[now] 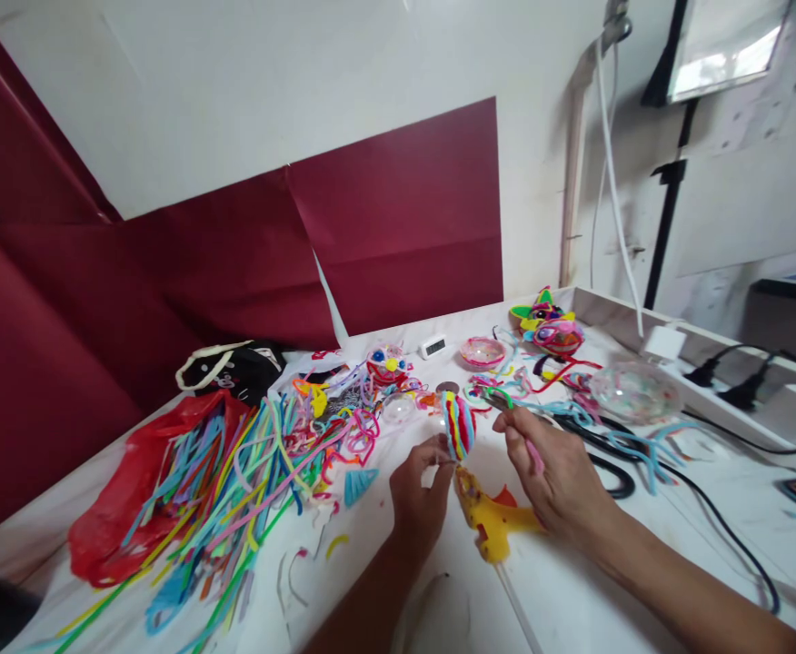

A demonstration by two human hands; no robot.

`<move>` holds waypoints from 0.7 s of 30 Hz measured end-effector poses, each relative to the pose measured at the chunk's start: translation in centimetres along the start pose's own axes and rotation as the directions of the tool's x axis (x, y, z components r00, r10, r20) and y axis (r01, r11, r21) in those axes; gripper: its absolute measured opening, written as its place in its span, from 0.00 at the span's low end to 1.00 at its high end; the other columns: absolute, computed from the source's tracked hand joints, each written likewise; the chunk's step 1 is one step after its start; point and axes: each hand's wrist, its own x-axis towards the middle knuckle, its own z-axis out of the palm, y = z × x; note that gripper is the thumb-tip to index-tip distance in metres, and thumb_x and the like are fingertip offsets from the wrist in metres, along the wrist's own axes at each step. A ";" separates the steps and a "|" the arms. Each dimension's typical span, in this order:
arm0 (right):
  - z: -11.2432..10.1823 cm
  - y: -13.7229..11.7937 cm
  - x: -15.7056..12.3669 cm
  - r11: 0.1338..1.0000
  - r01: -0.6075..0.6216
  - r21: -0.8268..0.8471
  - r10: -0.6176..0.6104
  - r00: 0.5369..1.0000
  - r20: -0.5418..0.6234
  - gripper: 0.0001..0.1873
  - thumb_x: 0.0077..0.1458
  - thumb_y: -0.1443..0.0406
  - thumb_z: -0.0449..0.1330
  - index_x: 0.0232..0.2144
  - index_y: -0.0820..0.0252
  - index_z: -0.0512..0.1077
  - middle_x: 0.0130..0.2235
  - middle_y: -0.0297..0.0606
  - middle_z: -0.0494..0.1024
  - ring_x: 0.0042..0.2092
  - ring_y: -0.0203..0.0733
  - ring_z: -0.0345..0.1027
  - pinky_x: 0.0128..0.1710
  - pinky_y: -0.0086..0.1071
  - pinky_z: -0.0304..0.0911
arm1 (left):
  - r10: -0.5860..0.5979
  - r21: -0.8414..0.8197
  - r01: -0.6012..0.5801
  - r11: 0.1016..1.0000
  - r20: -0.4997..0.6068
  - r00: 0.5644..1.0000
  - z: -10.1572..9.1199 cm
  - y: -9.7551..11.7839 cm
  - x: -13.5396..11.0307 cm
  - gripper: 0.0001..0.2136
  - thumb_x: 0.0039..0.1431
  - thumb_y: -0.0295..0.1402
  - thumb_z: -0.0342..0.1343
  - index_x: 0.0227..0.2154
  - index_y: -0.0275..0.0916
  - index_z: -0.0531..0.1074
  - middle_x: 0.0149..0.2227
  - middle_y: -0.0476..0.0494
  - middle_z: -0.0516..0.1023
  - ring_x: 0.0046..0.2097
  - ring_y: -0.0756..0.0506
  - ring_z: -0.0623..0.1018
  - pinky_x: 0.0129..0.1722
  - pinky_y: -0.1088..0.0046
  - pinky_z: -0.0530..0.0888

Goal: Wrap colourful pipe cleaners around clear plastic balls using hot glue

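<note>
Between its thumb and fingers my left hand (422, 490) grips a small ball covered in striped pipe cleaners (459, 425), in red, yellow, blue and white. Just to the right, my right hand (552, 463) is closed around pink-handled scissors (497, 398). Their dark metal blades point left, and a bit of green pipe cleaner (505, 394) shows at them. Below the ball lies a yellow glue gun (493, 520) on the white table, its nozzle close under the ball and a clear glue stick (517, 604) sticking out of its back. My right wrist partly covers the gun.
Left, a red plastic bag (118, 509) spills many coloured pipe cleaners (248, 500). Clear plastic half-spheres (633, 392), a pink-edged bowl (483, 352), a small white digital clock (432, 347) and finished pipe-cleaner figures (552, 325) stand behind. Black cables (718, 509) run along the right.
</note>
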 end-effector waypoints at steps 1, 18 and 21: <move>0.1 0.3 -0.1 0.999 0.002 0.047 -0.002 1.000 0.007 0.10 0.57 0.72 0.46 0.37 0.56 0.63 0.25 0.28 0.68 0.26 0.36 0.64 0.30 0.29 0.58 | 0.019 -0.007 -0.019 1.000 0.013 1.000 -0.1 0.1 0.0 0.06 0.48 0.24 0.63 0.28 0.43 0.77 0.36 0.45 0.82 0.42 0.43 0.79 0.46 0.70 0.72; 0.2 0.8 0.8 0.909 -0.352 0.224 0.292 0.921 0.259 0.07 0.56 0.63 0.46 0.32 0.56 0.64 0.24 0.28 0.62 0.24 0.37 0.54 0.23 0.30 0.52 | -0.431 -0.593 0.423 0.685 0.138 0.892 0.5 2.2 1.1 0.16 0.43 0.30 0.69 0.35 0.36 0.70 0.33 0.47 0.79 0.35 0.49 0.79 0.34 0.74 0.77; 0.1 0.4 0.8 0.934 -0.319 0.159 0.267 0.921 0.282 0.07 0.54 0.65 0.46 0.32 0.55 0.64 0.24 0.29 0.64 0.25 0.38 0.59 0.26 0.31 0.54 | -0.485 -0.681 0.469 0.563 0.189 0.854 0.5 1.9 1.3 0.17 0.43 0.29 0.69 0.37 0.36 0.72 0.35 0.48 0.79 0.35 0.52 0.79 0.33 0.80 0.77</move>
